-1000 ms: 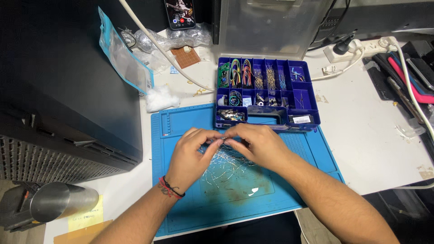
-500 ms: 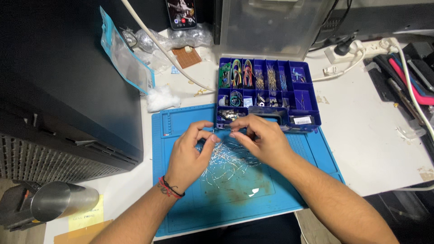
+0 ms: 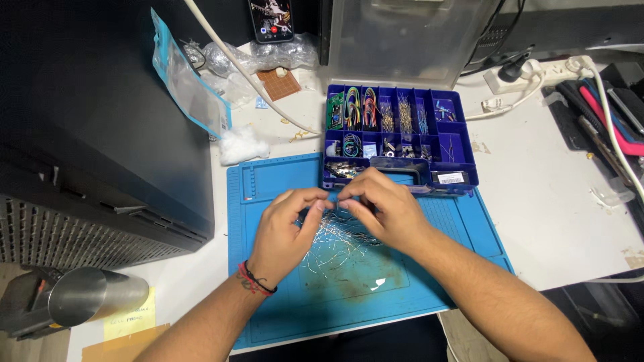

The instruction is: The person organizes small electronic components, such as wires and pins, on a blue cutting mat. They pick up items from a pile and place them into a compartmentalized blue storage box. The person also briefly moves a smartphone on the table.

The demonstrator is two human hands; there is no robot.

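Observation:
My left hand and my right hand meet fingertip to fingertip above a blue silicone work mat. Between the pinched fingers is a thin strip of small wire-legged parts, too fine to make out fully. Under the hands a loose heap of silvery wire-legged components lies spread on the mat. A red and black band circles my left wrist. Just beyond the hands stands a blue compartment box with coloured jumper wires, resistors and small parts in its cells.
A black computer case fills the left. A steel cup lies at the lower left. A phone, plastic bags, a perfboard and white cable sit at the back. A power strip and hand tools are at right.
My hands have moved slightly apart and back toward me from the box edge, still pinching the strip between their fingertips above the heap.

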